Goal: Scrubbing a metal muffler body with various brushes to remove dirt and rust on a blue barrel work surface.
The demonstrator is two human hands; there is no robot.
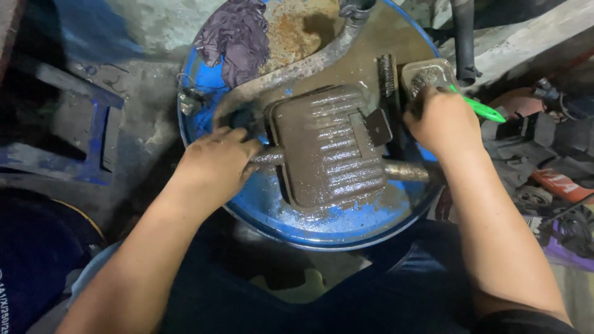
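Muffler: the grimy, ribbed grey metal muffler box (328,145) with its pipe lies flat on the blue drum top (346,226); I judge it heavy, stiff, slick with oil, best held at the pipe.
Left hand (216,164): fingers curled around the pipe stub.
Right hand (442,120): fingers closed on a green-handled brush (486,111), just beside a small clear tub (430,73).

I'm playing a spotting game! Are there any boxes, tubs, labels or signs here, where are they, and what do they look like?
Plastic tub: on the blue drum top, by the right hand; clear, squarish, grimy inside.
Orange label: on the clutter at the right edge; long strip with white lettering.
Dark cloth: bottom left corner; small white print along its edge.
No screens or signs.
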